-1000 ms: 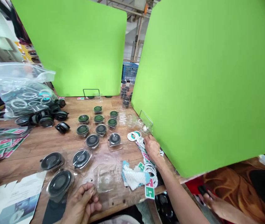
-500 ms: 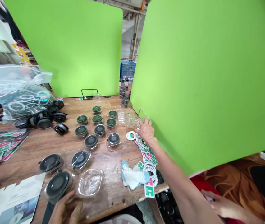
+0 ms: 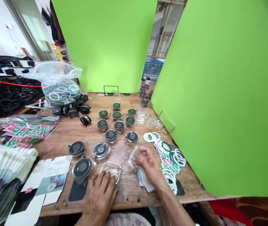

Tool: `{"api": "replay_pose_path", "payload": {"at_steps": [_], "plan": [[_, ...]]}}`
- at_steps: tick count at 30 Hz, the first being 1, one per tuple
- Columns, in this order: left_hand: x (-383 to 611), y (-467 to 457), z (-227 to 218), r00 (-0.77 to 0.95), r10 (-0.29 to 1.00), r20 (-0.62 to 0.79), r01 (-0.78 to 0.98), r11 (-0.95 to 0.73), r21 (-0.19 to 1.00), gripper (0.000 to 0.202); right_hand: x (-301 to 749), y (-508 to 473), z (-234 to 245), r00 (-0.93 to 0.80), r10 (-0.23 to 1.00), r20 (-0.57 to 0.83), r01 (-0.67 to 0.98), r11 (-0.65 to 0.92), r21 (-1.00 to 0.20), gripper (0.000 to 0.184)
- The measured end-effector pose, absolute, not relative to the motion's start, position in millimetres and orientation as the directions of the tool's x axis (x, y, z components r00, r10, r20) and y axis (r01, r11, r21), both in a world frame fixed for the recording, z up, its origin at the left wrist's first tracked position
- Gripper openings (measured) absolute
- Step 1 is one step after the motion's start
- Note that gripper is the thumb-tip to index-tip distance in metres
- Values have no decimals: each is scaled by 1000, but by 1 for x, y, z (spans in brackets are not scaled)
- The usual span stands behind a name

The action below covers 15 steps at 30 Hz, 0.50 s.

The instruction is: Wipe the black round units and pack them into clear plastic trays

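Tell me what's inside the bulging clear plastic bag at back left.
Pale round rings and a light-blue patch show through the bag; whatever they cover can't be seen.

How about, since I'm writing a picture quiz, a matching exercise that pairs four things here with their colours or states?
Things:
1. Left hand
2. Right hand
3. Upright panels
4. Plastic bag

Colours or states:
A. Holding a clear plastic piece
B. See-through, with pale rings inside
C. Fingers at a clear tray
D. Bright green

Pairs: 1-C, 2-A, 3-D, 4-B.
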<state>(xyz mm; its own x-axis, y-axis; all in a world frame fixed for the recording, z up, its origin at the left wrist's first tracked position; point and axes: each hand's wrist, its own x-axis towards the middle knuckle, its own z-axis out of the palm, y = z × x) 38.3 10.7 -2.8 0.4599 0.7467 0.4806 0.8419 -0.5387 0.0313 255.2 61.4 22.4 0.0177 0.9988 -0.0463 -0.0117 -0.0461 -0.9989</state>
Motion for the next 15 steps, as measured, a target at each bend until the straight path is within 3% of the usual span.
{"api": "replay_pose_path", "payload": {"at_steps": [2, 5, 7, 10, 12, 15], "plan": [[38, 13, -1, 476, 728, 493, 832, -554, 15, 18, 239, 65, 12, -61, 992, -111, 63, -107, -992, 23], [35, 15, -1, 469, 710, 526, 827, -562, 21, 16, 237, 73, 12, -101, 993, 62, 433, 100, -896, 27], [37, 15, -6, 418, 737, 532, 848, -526, 62, 16, 247, 71, 22, -154, 962, 225, 706, 266, -656, 36], [45, 13, -17, 322, 755, 571, 868, -476, 139, 20, 268, 53, 32, -193, 916, 353, 937, 279, -211, 33], [48, 12, -17, 299, 739, 604, 862, -481, 162, 21, 283, 37, 23, -268, 874, 406, 951, 308, -34, 28], [40, 20, 3, 303, 741, 599, 822, -522, 229, 24, 301, 18, -15, -430, 773, 466, 897, 423, 126, 31]]}}
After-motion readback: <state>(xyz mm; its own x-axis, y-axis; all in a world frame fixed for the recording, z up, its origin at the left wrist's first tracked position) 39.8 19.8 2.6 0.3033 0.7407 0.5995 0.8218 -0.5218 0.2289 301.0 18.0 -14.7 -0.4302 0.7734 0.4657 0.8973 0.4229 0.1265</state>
